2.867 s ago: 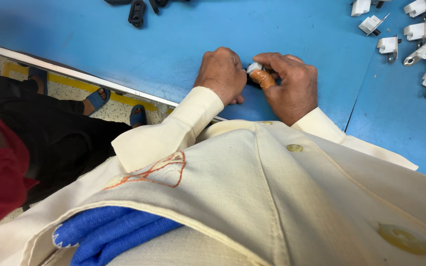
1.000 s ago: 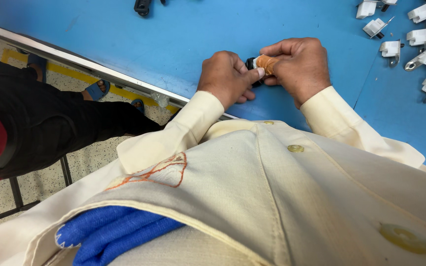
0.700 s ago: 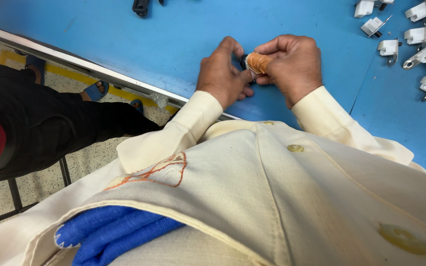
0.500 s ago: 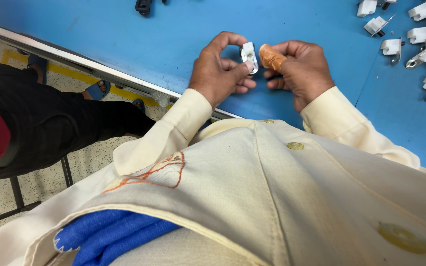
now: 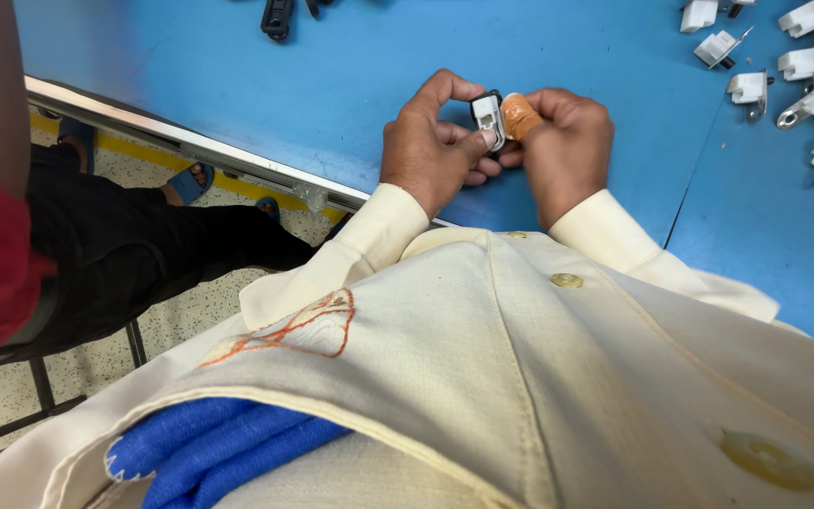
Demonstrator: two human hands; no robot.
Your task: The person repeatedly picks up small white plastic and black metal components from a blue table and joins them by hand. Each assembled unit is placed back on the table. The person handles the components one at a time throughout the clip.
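Note:
Both my hands meet over the blue table [image 5: 237, 85], close to my cream shirt. My left hand [image 5: 431, 146] pinches a small white and black plastic part [image 5: 488, 118] between thumb and fingers, holding it upright. My right hand [image 5: 565, 141] is curled beside it, and its thumb, wrapped in an orange bandage [image 5: 521, 115], presses against the part's right side. Both cream cuffs lie on the table edge.
Several white plastic parts with metal tabs [image 5: 807, 66] lie scattered at the table's top right. Black parts [image 5: 278, 16] lie at the top edge. A metal rail [image 5: 190, 143] borders the table on the left. Another person in black trousers and a red top [image 5: 96, 254] sits at left.
My hands lifted slightly off the table and turned the small part up so its white face shows. The bandaged thumb moved onto its right side.

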